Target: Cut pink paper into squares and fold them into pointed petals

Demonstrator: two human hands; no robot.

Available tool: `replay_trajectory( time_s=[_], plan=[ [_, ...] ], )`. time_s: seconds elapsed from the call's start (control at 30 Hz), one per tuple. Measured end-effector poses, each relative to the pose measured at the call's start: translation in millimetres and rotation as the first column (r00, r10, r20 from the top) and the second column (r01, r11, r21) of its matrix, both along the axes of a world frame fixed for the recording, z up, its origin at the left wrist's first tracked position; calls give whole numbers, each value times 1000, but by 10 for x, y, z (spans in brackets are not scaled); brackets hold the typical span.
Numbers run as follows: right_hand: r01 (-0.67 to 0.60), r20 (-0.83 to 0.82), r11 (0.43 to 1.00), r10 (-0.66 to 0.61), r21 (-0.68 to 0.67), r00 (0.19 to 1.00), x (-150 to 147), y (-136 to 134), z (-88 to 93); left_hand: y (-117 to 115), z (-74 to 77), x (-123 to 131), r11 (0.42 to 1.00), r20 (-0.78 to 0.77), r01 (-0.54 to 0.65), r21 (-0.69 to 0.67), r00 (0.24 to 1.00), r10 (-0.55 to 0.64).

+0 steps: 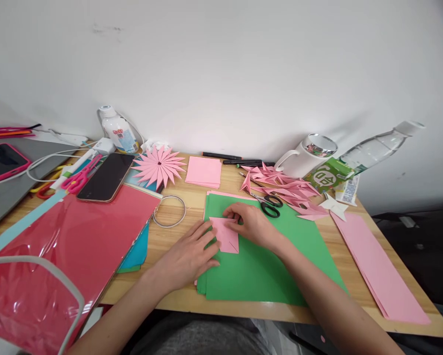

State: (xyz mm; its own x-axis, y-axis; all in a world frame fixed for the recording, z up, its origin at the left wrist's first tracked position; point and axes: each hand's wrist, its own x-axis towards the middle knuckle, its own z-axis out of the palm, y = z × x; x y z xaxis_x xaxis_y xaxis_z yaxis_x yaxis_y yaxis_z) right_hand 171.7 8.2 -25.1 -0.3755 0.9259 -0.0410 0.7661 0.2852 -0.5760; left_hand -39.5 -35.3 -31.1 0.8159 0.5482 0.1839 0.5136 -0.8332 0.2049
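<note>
A small pink paper piece (227, 235), partly folded, lies on a green sheet (266, 266) in front of me. My left hand (190, 254) rests flat on the green sheet, fingers stretched out and pressing the pink piece's left edge. My right hand (249, 222) curls over the piece's top right corner, fingertips pinched down on the fold. Black scissors (270, 204) lie just beyond my right hand.
A pile of folded pink petals (280, 186), a pink paper flower (158, 165), a pink square stack (203, 171), long pink strips (377, 266), a white mug (306, 155), a water bottle (377, 148), a metal ring (169, 211), a phone (106, 177) and a red sheet (77, 231) surround the work.
</note>
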Motion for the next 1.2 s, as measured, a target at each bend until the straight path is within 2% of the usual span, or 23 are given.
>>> replay_trajectory(
  time_s=[0.1, 0.3, 0.5, 0.67, 0.83, 0.97, 1.1, 1.2],
  plan=[
    [25, -7, 1000, -25, 9, 1000, -15, -5, -34, 20, 3, 16, 1000, -1, -13, -17, 1000, 13],
    [-102, 46, 989, 97, 109, 994, 25, -36, -54, 18, -5, 27, 999, -2, -45, -13, 999, 45],
    [-107, 142, 982, 86, 153, 986, 2, -74, -55, 41, -90, 54, 997, -54, -47, 53, 997, 50],
    [-129, 32, 982, 126, 138, 991, -1, -183, -56, 41, -131, 67, 994, -50, -71, 88, 996, 76],
    [-155, -80, 954, 181, 258, 980, 13, -329, -133, 4, -140, 72, 992, -56, -91, 92, 994, 96],
    [-175, -86, 917, 220, 359, 972, 2, -388, -195, -21, -133, 88, 991, -78, -107, 82, 990, 113],
    [-146, -49, 900, 182, 412, 982, -17, -396, -241, -32, -147, 91, 989, -74, -111, 93, 990, 118],
    [-84, -95, 906, 135, 415, 986, -11, -388, -284, -34, -170, 88, 987, -68, -117, 108, 990, 124]
  ],
)
